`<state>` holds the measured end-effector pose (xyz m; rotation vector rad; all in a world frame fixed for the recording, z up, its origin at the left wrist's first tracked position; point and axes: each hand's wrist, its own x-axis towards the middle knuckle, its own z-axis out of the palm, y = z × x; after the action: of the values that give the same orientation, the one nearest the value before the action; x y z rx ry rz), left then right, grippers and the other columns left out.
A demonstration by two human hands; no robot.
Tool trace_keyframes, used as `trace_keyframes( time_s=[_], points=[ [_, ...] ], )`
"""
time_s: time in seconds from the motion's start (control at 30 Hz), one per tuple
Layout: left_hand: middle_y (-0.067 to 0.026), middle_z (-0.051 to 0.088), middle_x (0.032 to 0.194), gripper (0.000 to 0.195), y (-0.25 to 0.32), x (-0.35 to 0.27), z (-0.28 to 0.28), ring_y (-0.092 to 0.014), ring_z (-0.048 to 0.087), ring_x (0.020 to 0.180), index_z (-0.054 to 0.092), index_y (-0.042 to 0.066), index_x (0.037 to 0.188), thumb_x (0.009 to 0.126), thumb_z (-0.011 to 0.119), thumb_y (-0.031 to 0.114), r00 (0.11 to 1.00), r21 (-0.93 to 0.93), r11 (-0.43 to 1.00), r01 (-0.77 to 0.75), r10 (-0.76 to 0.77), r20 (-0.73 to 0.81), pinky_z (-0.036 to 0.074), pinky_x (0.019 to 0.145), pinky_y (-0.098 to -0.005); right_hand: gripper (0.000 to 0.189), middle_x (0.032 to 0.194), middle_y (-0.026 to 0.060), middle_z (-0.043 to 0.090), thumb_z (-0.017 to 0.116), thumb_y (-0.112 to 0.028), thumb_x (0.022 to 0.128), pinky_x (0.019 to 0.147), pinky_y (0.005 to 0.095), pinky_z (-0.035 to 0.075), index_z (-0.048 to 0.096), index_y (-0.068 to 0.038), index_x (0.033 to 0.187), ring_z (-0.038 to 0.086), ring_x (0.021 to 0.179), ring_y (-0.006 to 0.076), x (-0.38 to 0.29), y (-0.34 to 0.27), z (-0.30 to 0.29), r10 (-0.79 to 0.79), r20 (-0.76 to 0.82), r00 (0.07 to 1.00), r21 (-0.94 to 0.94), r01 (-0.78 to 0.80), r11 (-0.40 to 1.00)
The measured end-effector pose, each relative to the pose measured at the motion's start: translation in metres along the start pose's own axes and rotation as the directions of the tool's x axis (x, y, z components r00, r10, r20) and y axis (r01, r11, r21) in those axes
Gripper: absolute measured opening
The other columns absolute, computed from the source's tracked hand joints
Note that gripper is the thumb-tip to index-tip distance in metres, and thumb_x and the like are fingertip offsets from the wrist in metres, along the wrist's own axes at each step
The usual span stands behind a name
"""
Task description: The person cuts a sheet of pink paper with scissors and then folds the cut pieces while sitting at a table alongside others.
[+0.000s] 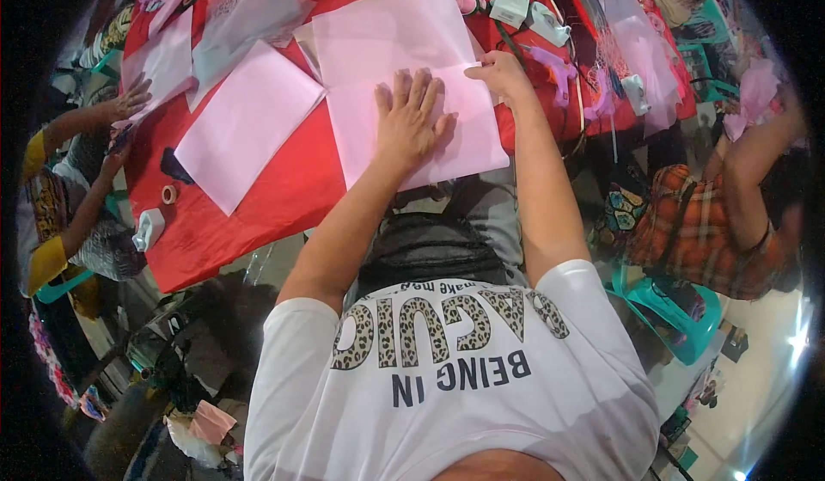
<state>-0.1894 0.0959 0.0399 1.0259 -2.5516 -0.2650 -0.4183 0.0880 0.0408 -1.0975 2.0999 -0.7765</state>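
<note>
A large pink wrapping sheet [393, 36] lies on the red-covered table before me, with a crease running across its middle. My left hand [411, 117] rests flat on the lower half, palm down and fingers apart. At the right end of the crease, my right hand [504, 75] pinches the sheet's edge between thumb and fingers. The sheet's lower edge hangs a little past the table's front edge. Just to the left lies a folded stack of pink sheets [251, 126], set at a slant, its corner close to the large sheet.
Glue guns [553, 71], a small white box [512, 0] and a tape roll [466, 2] lie to the right. Another tape roll [169, 194] and a white dispenser [149, 229] sit at the table's left corner. People work on both sides, one person's hand [133, 97] touching paper at left.
</note>
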Motion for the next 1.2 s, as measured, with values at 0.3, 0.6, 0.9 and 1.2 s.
trace_keyframes(
  time_s=[0.3, 0.6, 0.9, 1.2],
  points=[
    [-0.0128, 0.033, 0.145, 0.06, -0.005, -0.002, 0.004, -0.039, 0.024, 0.135, 0.04, 0.009, 0.137, 0.089, 0.04, 0.047, 1.0, 0.03, 0.999, 0.01, -0.01, 0.003, 0.016, 0.103, -0.0638, 0.044, 0.083, 0.019, 0.067, 0.065, -0.044, 0.073, 0.075, 0.0373, 0.049, 0.07, -0.003, 0.09, 0.066, 0.079, 0.0308, -0.005, -0.041, 0.003, -0.047, -0.08, 0.996, -0.251, 0.025, 0.968],
    [-0.016, 0.036, 0.143, 0.059, -0.003, 0.0, 0.009, -0.041, 0.027, 0.132, 0.044, 0.007, 0.134, 0.088, 0.044, 0.045, 0.998, 0.007, 1.0, -0.017, 0.017, -0.053, 0.02, 0.101, -0.0645, 0.028, 0.07, 0.0008, 0.057, 0.066, -0.03, 0.081, 0.053, 0.0259, 0.035, 0.066, -0.005, 0.091, 0.048, 0.058, 0.01, 0.011, -0.017, -0.004, 0.059, 0.002, 0.998, 0.151, -0.058, 0.987],
    [-0.0097, 0.03, 0.147, 0.062, -0.004, -0.003, 0.009, -0.035, 0.02, 0.137, 0.037, 0.012, 0.139, 0.089, 0.041, 0.049, 0.999, 0.015, 0.999, 0.031, -0.031, 0.019, 0.014, 0.106, -0.062, 0.026, 0.061, -0.0056, 0.049, 0.066, -0.028, 0.083, 0.041, 0.0218, 0.025, 0.065, -0.005, 0.095, 0.037, 0.047, 0.0036, -0.004, -0.039, -0.008, 0.139, 0.076, 0.987, 0.263, -0.154, 0.952],
    [-0.0092, 0.028, 0.149, 0.063, -0.002, -0.005, 0.009, -0.035, 0.018, 0.138, 0.034, 0.013, 0.141, 0.09, 0.038, 0.051, 0.999, 0.026, 0.999, 0.029, -0.03, 0.034, 0.01, 0.107, -0.0613, 0.028, 0.064, -0.0058, 0.048, 0.063, -0.03, 0.085, 0.044, 0.0215, 0.026, 0.064, -0.006, 0.098, 0.038, 0.05, 0.0045, 0.0, -0.031, -0.012, 0.11, 0.136, 0.985, 0.215, -0.138, 0.967]
  ],
)
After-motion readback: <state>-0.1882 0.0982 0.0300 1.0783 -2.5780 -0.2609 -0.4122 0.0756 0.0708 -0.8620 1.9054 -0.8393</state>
